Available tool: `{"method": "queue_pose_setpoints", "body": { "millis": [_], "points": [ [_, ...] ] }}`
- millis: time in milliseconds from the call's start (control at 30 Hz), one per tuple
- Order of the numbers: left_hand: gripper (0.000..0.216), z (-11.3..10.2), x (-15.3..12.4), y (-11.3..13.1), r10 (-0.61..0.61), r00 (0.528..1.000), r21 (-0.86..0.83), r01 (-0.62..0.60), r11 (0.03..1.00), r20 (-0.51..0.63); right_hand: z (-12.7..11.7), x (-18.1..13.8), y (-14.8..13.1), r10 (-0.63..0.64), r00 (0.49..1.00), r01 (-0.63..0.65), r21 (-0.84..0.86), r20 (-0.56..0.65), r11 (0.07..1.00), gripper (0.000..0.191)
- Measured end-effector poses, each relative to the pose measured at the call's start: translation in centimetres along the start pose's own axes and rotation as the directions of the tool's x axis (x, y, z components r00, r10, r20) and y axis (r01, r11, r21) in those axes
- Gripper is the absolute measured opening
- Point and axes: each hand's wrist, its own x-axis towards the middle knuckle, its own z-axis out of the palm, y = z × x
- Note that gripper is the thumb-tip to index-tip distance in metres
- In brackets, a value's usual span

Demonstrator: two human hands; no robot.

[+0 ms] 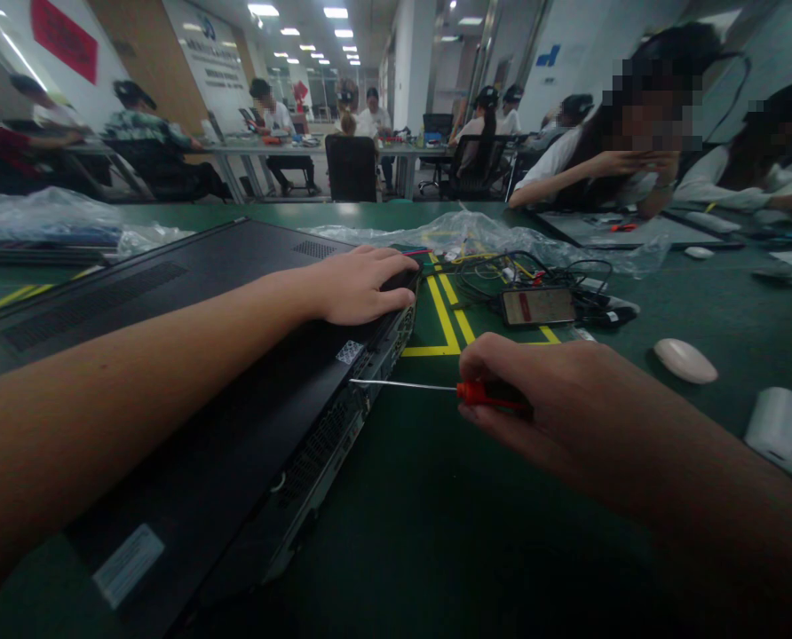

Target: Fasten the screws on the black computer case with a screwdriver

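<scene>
A flat black computer case (189, 355) lies on the green table (436, 532), its vented back panel facing right. My left hand (360, 284) rests palm down on the case's far right corner, fingers stretched over the edge. My right hand (542, 390) is closed round the red handle of a thin screwdriver (429, 387). The metal shaft points left and its tip touches the case's back panel near a small sticker.
Beyond the case lie tangled cables (502, 271), a phone (538, 306), clear plastic bags (476, 235) and yellow tape lines. A white mouse (685, 360) and a white box (786, 435) sit at the right. Other people work across the table and further back.
</scene>
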Motion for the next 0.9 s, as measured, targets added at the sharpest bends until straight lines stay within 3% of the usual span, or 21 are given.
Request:
{"method": "queue_pose_setpoints", "body": {
  "millis": [900],
  "points": [
    [0.077, 0.06, 0.04, -0.08, 0.008, 1.0, -0.002, -0.008, 1.0, -0.004, -0.18, -0.02, -0.13, 0.008, 1.0, -0.008, 0.0, 0.016, 1.0, 0.002]
  ]
}}
